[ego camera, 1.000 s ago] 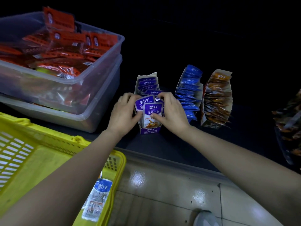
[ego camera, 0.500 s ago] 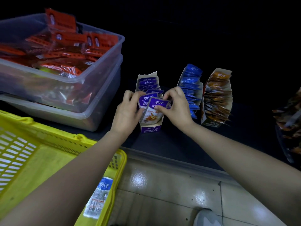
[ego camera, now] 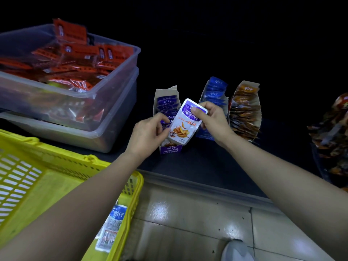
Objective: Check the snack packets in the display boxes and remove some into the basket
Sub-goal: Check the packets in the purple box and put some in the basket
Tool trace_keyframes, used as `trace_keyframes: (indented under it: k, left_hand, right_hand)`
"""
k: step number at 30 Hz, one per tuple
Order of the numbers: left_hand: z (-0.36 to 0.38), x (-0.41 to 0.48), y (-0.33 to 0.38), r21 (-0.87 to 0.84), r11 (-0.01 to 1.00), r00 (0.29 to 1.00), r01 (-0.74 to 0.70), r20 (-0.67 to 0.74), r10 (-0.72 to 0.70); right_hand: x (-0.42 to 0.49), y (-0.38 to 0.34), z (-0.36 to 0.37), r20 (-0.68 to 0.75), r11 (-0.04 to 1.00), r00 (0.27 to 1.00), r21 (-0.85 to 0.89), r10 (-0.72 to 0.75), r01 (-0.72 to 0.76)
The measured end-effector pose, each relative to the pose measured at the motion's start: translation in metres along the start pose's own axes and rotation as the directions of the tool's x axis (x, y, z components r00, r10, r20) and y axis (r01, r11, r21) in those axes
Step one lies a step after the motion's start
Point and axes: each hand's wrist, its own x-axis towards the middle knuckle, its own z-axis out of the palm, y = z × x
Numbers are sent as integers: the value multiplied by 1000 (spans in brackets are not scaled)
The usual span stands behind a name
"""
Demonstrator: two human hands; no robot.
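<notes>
Purple snack packet [ego camera: 185, 122] is now lifted clear of the purple display box [ego camera: 168, 117], where a second ago it stood at the front of the row. Right hand [ego camera: 212, 121] pinches its top edge, thumb on the face; left hand [ego camera: 148, 133] pinches its lower left edge. The printed front faces the camera, so inspection appears under way. Yellow basket [ego camera: 94, 161], at 7 o'clock from the box, already holds one packet [ego camera: 113, 225]. Transfer is not yet begun.

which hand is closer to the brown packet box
Right. The right hand is just left of the brown packet box, past the blue box; the left hand is farther left, at the purple box.
</notes>
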Motion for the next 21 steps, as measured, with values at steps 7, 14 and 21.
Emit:
trace_keyframes:
  k: [7,14,21]
  left_hand:
    - [7,6,25,-111,994,999,-24,-46,19]
    - [12,13,39,-119,993,1000,10,5,-9]
    - [15,14,34,-282,955,990,88,130,-52]
  right_hand:
    - [1,-7,0,-19,997,999,74,35,-33]
    - [-1,-12,0,141,966,988,242,56,-89]
    - [-8,-16,-4,251,927,968,361,9,-103]
